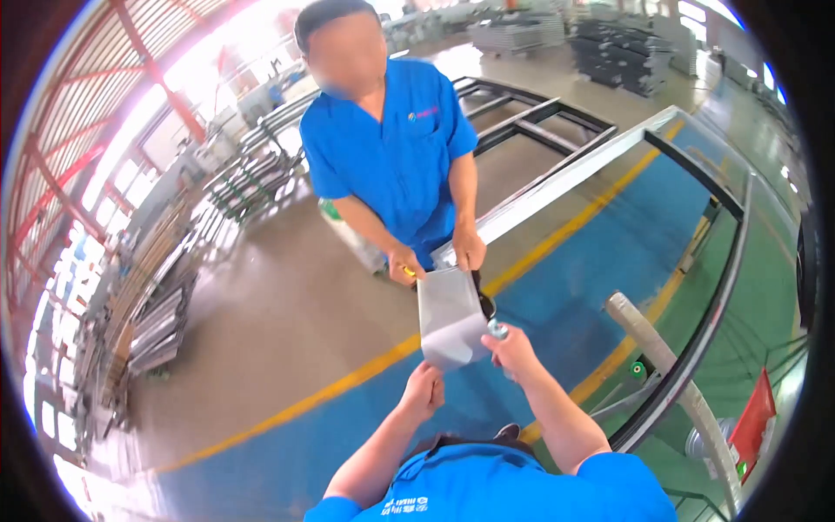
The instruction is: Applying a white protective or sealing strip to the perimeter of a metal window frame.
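The left hand (424, 391) grips the near edge of a grey sheet (450, 304); the right hand (515, 352) closes around a small metallic object (497, 329) beside it. A pale tube (659, 351) and black frame (696, 175) bound the right. Beyond, a co-worker (391, 148) blocks the middle, holding the sheet's far end. Dark stacks (622, 56) stand far right.

Only lettering I can spot is on clothing, two places. Near worker's blue shirt (513, 483): white print (402, 506) across the front, a compact block of characters, small from here. Facing co-worker's blue shirt (387, 170): tiny multicoloured emblem (412, 117) plus reddish lettering (428, 112) on the left chest, too blurred to read.
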Available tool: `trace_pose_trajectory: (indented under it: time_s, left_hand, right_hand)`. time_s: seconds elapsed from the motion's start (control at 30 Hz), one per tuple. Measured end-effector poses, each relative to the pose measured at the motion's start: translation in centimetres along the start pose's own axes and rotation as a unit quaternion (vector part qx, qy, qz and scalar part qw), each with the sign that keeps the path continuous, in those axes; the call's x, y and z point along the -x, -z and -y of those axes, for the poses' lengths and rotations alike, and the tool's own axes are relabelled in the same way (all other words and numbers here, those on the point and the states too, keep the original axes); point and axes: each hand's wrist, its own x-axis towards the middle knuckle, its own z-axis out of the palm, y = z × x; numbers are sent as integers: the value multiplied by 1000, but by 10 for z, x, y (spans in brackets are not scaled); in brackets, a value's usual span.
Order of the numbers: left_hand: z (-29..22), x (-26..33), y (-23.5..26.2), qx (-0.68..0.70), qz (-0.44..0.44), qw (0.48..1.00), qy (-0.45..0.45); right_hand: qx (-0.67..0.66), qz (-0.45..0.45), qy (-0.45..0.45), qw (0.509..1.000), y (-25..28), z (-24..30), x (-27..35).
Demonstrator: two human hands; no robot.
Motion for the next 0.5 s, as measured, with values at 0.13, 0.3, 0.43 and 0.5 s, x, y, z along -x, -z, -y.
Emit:
trace_pose_trajectory:
  time_s: [0.13,0.3,0.43,0.5]
  left_hand:
    - [32,28,16,-12,12,998,64]
    - [88,73,43,-39,32,994,93]
    - [118,122,71,-39,113,984,132]
    - [123,150,85,-56,86,985,136]
  right_hand:
    - [75,-13,21,997,4,-40,51]
    - [85,-66,12,994,-5,-76,141]
    - [75,-58,-2,995,-26,-112,202]
    - [76,-45,-9,996,-37,-109,238]
